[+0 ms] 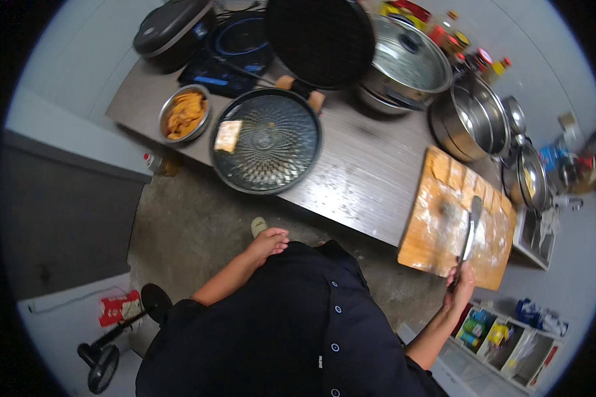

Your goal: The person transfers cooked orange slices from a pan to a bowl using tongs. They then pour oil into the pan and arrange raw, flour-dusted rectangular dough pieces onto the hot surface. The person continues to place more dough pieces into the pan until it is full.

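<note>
My right hand [460, 285] is closed around the dark handle of a metal spatula or broad blade [472, 231], whose end lies over a floury wooden board [427, 238]. Several flat dough pieces [464, 178] line the board's far part. My left hand [272, 243] hangs in front of my dark shirt with its fingers loosely curled; nothing shows in it. Beyond it, a round dark pan [293, 154] with a patterned base holds one pale dough piece [228, 136] at its left. A metal bowl [204, 124] of orange filling or batter [186, 114] stands left of the pan.
Behind the pan are an induction cooker [243, 39], a dark round lid or pan [320, 39] and a glass-lidded steel pot [409, 54]. An open steel pot [469, 119] stands behind the board. The table's near edge [347, 222] runs before me; a shelf unit [506, 347] is lower right.
</note>
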`<move>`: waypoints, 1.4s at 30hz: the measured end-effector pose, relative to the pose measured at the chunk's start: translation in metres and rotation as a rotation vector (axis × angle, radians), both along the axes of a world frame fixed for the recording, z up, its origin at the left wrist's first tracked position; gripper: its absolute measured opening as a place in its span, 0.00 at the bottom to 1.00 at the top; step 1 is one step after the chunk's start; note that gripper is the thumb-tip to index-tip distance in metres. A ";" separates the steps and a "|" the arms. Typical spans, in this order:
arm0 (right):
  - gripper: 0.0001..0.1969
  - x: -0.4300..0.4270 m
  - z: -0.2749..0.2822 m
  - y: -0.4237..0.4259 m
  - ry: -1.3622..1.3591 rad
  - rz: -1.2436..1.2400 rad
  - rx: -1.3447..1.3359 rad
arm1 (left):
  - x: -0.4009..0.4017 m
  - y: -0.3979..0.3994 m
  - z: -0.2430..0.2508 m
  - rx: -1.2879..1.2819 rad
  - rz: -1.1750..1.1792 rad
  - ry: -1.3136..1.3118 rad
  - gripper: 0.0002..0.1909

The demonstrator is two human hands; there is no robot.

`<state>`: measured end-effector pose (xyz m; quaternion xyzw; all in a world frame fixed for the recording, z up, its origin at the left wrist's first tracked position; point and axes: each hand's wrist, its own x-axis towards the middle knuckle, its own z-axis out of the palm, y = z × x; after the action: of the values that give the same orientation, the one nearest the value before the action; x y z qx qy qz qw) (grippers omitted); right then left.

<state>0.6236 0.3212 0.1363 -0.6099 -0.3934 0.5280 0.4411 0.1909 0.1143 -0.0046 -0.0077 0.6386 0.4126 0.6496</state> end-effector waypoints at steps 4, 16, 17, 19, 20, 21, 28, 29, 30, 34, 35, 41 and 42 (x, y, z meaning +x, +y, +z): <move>0.14 -0.117 0.019 -0.023 0.105 0.309 -0.134 | -0.022 -0.017 0.004 0.044 0.056 -0.018 0.11; 0.17 -0.374 0.014 -0.006 -0.154 0.752 -0.120 | -0.125 -0.108 -0.011 0.044 0.272 0.025 0.14; 0.17 -0.386 0.013 -0.004 -0.172 0.771 -0.107 | -0.132 -0.114 -0.012 0.041 0.282 0.021 0.14; 0.18 -0.408 0.010 -0.002 -0.205 0.795 -0.095 | -0.144 -0.126 -0.016 0.035 0.305 0.013 0.14; 0.17 -0.417 0.010 -0.003 -0.219 0.797 -0.096 | -0.150 -0.133 -0.022 0.039 0.324 0.009 0.14; 0.17 -0.427 0.009 -0.005 -0.231 0.798 -0.098 | -0.156 -0.136 -0.022 0.037 0.346 0.009 0.13; 0.17 -0.469 0.003 -0.006 -0.346 0.807 -0.051 | -0.196 -0.152 -0.023 0.038 0.408 -0.017 0.16; 0.17 -0.471 0.003 -0.005 -0.377 0.809 -0.030 | -0.200 -0.153 -0.024 0.039 0.407 -0.018 0.16; 0.17 -0.472 0.008 -0.005 -0.425 0.799 -0.007 | -0.204 -0.153 -0.025 0.040 0.407 -0.021 0.16; 0.18 -0.464 0.020 -0.007 -0.546 0.717 0.046 | -0.213 -0.154 -0.028 0.029 0.377 -0.026 0.16; 0.19 -0.465 0.021 -0.007 -0.572 0.736 0.067 | -0.214 -0.153 -0.029 0.031 0.361 -0.031 0.16; 0.20 -0.474 0.015 -0.009 -0.744 0.763 0.129 | -0.219 -0.141 -0.034 0.049 0.259 -0.032 0.14; 0.20 -0.472 0.017 -0.008 -0.783 0.749 0.138 | -0.221 -0.141 -0.035 0.065 0.260 -0.027 0.14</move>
<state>0.1516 0.3129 0.1536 -0.5487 -0.7521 0.3555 0.0823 -0.0303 -0.0265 -0.0399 -0.0749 0.6095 0.5138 0.5991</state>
